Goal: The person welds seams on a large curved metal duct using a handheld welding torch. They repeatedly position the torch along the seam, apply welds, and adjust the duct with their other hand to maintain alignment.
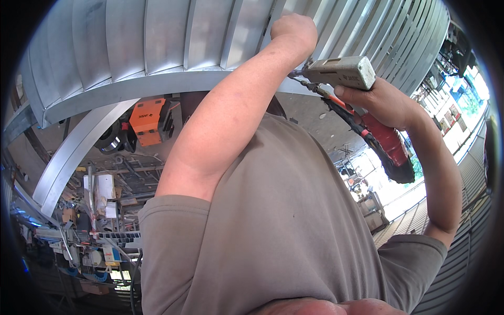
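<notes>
– How far along is the frame looking?
– It is spanning the far side, left to right, and its slats are already standing in a row. I'd judge the row mostly set out, but the view isn't showing which joints are finished and which are waiting
– Where is the gun sitting?
– On the right, its nose pointing at the frame's near edge; whether it is touching metal, I cannot tell. The right hand is wrapping round its grip
– And the left hand?
– It is reaching over the slats, knuckles bending; its fingertips are hiding, so I cannot tell if it is pinching anything
– What is getting in the way?
– The left forearm is covering part of that edge, and the cable is hanging on the right
– Anything else around?
– On the left, a beam is slanting, scraps are lying about, and an orange box is sitting beside a reel
</notes>
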`<act>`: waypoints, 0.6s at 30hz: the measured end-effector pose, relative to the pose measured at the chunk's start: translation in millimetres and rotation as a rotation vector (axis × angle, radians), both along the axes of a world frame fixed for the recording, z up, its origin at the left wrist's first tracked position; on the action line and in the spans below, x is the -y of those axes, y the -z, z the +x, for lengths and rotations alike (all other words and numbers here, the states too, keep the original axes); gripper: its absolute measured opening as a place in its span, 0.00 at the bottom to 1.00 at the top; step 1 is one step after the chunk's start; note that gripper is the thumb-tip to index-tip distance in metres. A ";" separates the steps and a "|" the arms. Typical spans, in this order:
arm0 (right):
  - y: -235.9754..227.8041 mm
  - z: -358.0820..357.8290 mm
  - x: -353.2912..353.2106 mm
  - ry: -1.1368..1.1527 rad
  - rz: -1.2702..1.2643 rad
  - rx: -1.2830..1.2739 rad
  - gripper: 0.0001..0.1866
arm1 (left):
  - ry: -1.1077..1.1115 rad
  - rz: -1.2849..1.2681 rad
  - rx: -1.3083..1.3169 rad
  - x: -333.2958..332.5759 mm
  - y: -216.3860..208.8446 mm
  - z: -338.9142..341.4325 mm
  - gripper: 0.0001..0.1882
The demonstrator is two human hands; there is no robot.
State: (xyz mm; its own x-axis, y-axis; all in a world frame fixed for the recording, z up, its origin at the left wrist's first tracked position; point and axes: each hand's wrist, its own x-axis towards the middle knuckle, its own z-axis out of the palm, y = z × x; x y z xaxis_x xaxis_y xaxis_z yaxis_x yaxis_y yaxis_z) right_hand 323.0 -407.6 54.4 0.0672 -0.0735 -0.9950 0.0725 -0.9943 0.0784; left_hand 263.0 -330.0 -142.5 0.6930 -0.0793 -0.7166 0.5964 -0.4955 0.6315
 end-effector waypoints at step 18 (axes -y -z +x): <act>-77.3 -8.7 85.2 0.268 0.144 0.298 0.22 | -0.086 -0.044 0.001 -7.7 10.4 4.2 0.16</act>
